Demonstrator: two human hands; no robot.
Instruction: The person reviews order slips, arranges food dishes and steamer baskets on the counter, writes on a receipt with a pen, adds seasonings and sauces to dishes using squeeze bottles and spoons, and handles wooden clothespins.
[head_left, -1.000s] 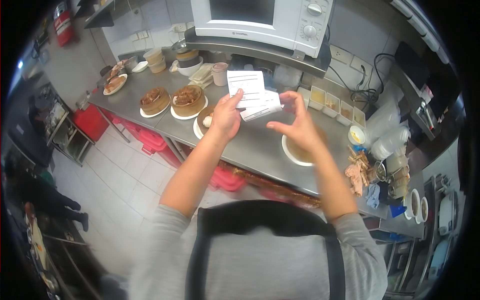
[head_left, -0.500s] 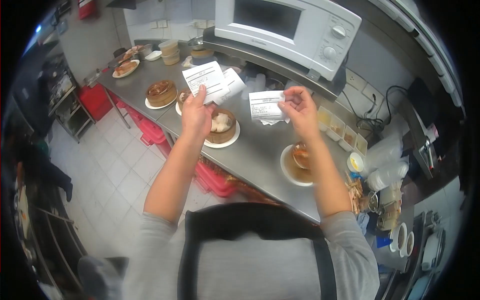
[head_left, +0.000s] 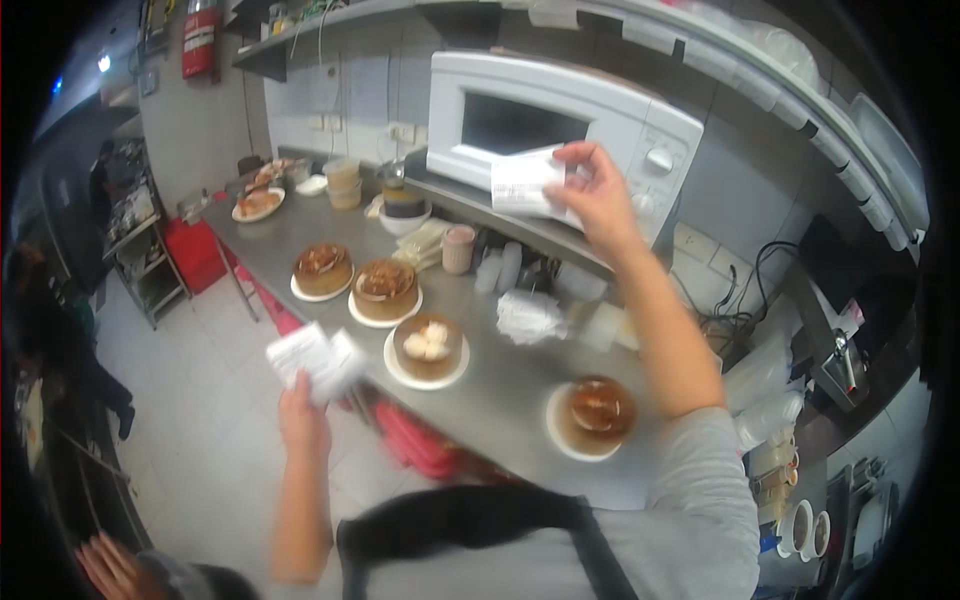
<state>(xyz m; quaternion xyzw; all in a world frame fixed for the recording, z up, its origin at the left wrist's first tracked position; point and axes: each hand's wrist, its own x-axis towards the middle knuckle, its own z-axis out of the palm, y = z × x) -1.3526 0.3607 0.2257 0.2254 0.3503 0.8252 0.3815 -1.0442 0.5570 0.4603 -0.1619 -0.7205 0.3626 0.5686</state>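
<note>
My left hand (head_left: 303, 425) is closed on printed paper slips (head_left: 305, 357), held low beyond the counter's front edge and blurred. In my right hand (head_left: 600, 205) is another printed slip (head_left: 522, 184), pinched between thumb and fingers in front of the microwave (head_left: 640, 125). Below it on the counter lies a pile of white papers (head_left: 530, 318). A bamboo steamer with white dumplings (head_left: 428, 348) sits on a plate between my hands. Two steamers with brown food, one nearer (head_left: 386, 285) and one farther (head_left: 323, 266), stand to the left; another brown-topped steamer (head_left: 599, 408) is at the right.
The steel counter (head_left: 500, 420) runs to the back left, where a plate of food (head_left: 257, 205) and stacked tubs (head_left: 344, 185) stand. A pinkish cup (head_left: 459, 249) is by the microwave shelf. Another person's hand (head_left: 115, 568) shows at bottom left; a person (head_left: 75, 350) stands farther left.
My left hand has moved down and left with its slips. The right hand has risen with its slip to the microwave's front, away from the papers on the counter. The view has tilted up.
</note>
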